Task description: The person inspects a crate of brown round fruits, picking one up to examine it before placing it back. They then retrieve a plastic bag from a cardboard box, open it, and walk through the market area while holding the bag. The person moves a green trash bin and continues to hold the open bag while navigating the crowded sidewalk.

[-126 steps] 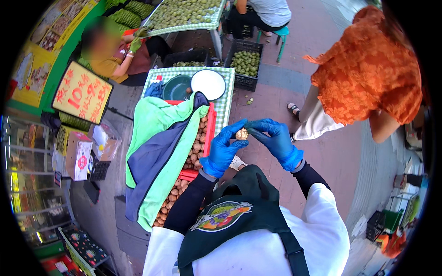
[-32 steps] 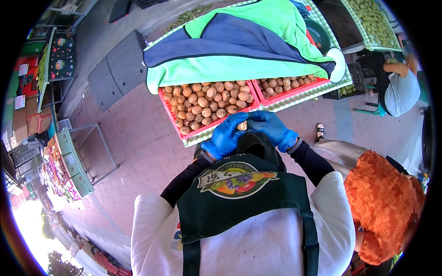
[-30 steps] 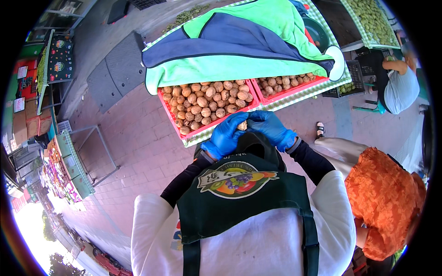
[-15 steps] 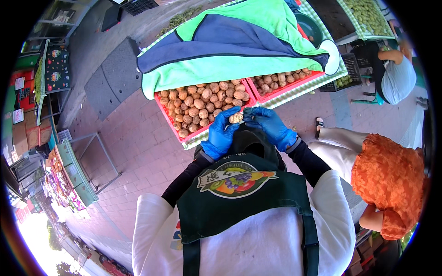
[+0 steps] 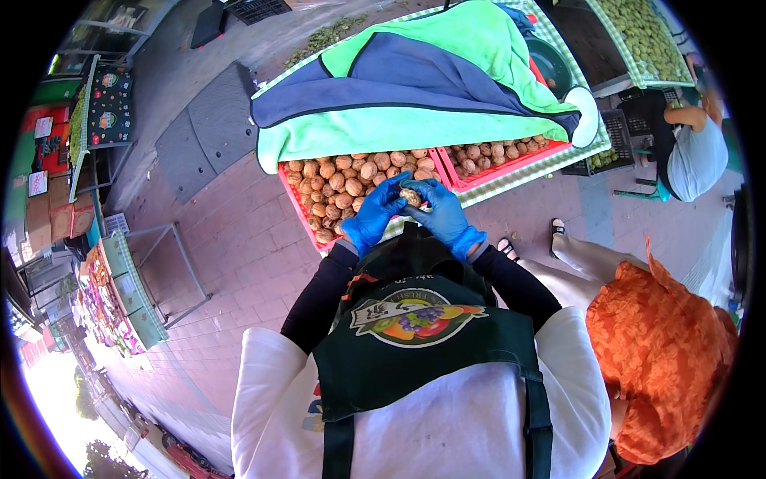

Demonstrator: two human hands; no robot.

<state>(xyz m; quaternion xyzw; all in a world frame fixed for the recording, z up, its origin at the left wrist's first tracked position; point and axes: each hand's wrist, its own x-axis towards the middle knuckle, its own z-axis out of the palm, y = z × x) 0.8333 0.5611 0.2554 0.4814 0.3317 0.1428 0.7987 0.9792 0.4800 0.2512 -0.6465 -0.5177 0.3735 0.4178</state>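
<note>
Low over the near edge of a red crate of brown walnuts (image 5: pixel 339 184), my blue-gloved left hand (image 5: pixel 375 211) and my blue-gloved right hand (image 5: pixel 439 216) meet, both closed around a pale, rough-looking walnut (image 5: pixel 411 197). Their fingertips partly cover it. A second red crate (image 5: pixel 511 156) with walnuts sits to the right. Both crates stand on a green checked tablecloth (image 5: pixel 573 160), their far parts hidden under a green and navy blanket (image 5: pixel 415 88). A dark green basin (image 5: pixel 549 60) and a white round item (image 5: pixel 585 120) lie at the cloth's right end.
A person in an orange top (image 5: pixel 654 351) stands close on my right. Another in a grey top (image 5: pixel 692 160) sits farther back by black crates (image 5: pixel 606 136). A table of green nuts (image 5: pixel 638 40) is at the upper right, stall tables (image 5: pixel 124 295) to the left, dark ramps (image 5: pixel 199 120) beyond.
Since the oldest frame, my view has turned toward the walnut crates. In the last half second my hands have risen toward the near crate, still around the nut; the orange-topped person has shifted.
</note>
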